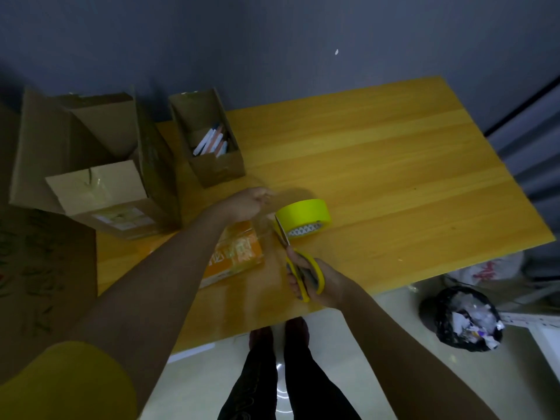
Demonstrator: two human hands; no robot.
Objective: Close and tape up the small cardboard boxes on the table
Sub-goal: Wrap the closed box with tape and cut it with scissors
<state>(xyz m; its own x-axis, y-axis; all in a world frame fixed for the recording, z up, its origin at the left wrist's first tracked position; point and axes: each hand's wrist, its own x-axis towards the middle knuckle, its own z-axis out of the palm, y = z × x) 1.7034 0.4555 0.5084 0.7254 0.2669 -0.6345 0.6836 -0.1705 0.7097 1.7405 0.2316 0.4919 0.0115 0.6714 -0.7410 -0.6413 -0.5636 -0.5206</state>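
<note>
Wooden bench, yellow-toned, butted against a dark wall. At its left edge, a big brown carton with flaps standing up and a label on its near face. Just right of that, near the far left corner, a narrower open box standing upright, holding white and pinkish packets. Off the near right corner, on the floor, a black rubbish bag stuffed with paper scraps.

Near the near edge, left of centre, the small cardboard box, orange and white, lying flat and closed, partly hidden under the left forearm; glossy clear tape across its top. Just beside it to the right, a roll of tape with a yellow outer band, lying tilted on the bench. Between box and roll, yellow-handled scissors, blades pointing away towards the roll, tip touching or just short of it; cannot tell which.

Right hand gripping the scissors, fingers curled through the loops. Left hand raised above the box's far end, fingers curled as if pinching a clear tape strip; strip itself barely visible.
</note>
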